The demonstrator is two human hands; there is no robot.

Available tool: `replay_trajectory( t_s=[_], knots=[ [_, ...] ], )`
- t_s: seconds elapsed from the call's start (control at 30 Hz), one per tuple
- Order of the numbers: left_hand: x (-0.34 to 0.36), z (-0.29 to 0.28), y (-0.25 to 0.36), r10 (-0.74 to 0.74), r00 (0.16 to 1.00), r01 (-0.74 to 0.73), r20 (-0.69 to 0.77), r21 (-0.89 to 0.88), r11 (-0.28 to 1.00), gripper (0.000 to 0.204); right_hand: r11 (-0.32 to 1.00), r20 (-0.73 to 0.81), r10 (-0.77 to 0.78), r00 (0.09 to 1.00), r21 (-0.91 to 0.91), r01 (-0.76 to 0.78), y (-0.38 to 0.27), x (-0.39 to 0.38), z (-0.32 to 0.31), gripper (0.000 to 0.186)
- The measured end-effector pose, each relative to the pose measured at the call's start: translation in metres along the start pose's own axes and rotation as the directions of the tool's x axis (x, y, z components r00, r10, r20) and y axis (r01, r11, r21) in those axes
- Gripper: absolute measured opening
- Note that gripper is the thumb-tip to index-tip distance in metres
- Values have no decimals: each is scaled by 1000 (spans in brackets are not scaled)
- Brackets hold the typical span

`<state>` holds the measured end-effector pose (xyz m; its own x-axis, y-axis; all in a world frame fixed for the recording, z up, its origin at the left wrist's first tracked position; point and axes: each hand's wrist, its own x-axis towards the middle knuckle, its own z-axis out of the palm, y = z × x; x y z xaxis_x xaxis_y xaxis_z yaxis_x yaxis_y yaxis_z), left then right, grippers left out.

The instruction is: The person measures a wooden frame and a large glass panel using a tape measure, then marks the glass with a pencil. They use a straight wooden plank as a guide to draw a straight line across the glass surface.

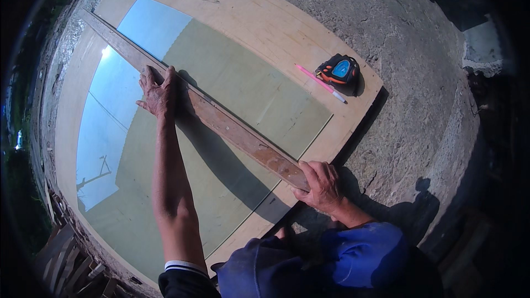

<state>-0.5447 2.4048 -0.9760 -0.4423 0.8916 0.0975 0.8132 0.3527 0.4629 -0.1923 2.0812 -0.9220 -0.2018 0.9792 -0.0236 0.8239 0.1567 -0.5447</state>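
A wooden strip point(237, 132) lies across a glass pane point(254, 88), its long axis running from 10 o'clock to 4 o'clock. The right hand point(323, 185) is clamped on its 4 o'clock end; at 10 o'clock from it, the left hand point(157, 94), nearer the strip's middle, rests across the wood, fingers spread apart. On the pale board point(248, 14) beneath, 1 tape measure point(339, 72) and 1 pink pen point(320, 83) sit at 12 o'clock from the right hand.

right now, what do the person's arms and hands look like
The left hand and right hand are ungloved, with no watch visible. The left forearm is bare; above it, a dark sleeve with a striped white cuff. On the right arm, no sleeve can be made out.
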Motion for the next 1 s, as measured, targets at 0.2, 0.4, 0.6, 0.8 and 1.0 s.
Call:
replay_trajectory(
  t_s=[0.2,0.4,0.6,0.8,1.0],
  knots=[
    [1,-1,0,-17,1000,16,21,14,1000,92,1000,4,-6,1000,0,6,-3,5,-2,73],
    [2,3,-5,-7,1000,7,8,11,1000,91,1000,11,-13,1000,-20,14,-3,4,-2,72],
    [3,4,-4,-4,1000,4,0,12,1000,91,999,11,-17,1000,-32,17,-3,3,-2,71],
    [1,2,-4,4,1000,-4,3,7,1000,92,999,-5,-29,1000,-16,29,-3,4,-2,71],
    [1,2,-2,-8,1000,7,30,26,1000,92,999,2,-25,1000,-29,25,-2,4,-4,70]
  ],
)
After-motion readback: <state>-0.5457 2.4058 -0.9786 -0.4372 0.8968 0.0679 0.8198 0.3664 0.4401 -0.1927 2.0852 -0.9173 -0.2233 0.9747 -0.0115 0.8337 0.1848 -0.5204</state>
